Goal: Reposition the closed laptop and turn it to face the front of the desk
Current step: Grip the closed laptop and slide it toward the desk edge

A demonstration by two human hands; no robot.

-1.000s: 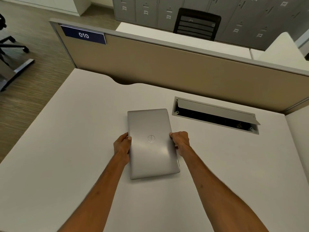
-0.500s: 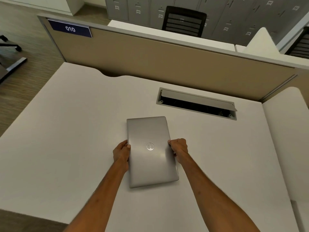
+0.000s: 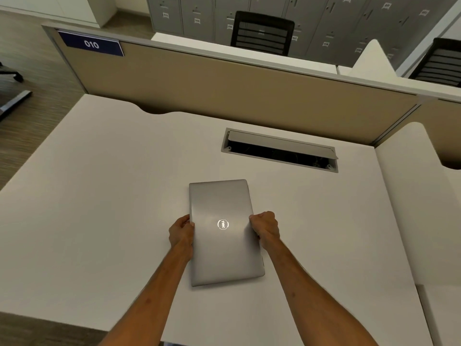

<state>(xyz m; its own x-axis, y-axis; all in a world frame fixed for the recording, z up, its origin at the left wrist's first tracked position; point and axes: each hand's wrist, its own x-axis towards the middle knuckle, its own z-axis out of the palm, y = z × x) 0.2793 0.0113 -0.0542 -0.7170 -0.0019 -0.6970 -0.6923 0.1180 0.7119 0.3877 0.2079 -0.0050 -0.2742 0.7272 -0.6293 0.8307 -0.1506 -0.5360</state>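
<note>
A closed silver laptop [image 3: 219, 250] lies flat on the white desk [image 3: 99, 221], its long sides running away from me and its round logo turned sideways. My left hand [image 3: 181, 233] grips the laptop's left long edge, fingers curled under it. My right hand [image 3: 265, 227] grips the right long edge about opposite. Both forearms reach in from the bottom of the view.
An open cable tray with a raised flap [image 3: 279, 151] is set into the desk behind the laptop. A tan partition [image 3: 224, 88] with a "010" label [image 3: 91, 44] closes the back. Another white desk [image 3: 421, 208] adjoins on the right. The desk's front edge is near me.
The laptop and both hands sit nearer the desk's front edge than a second ago, farther from the cable tray. The grip and the laptop's orientation look the same.
</note>
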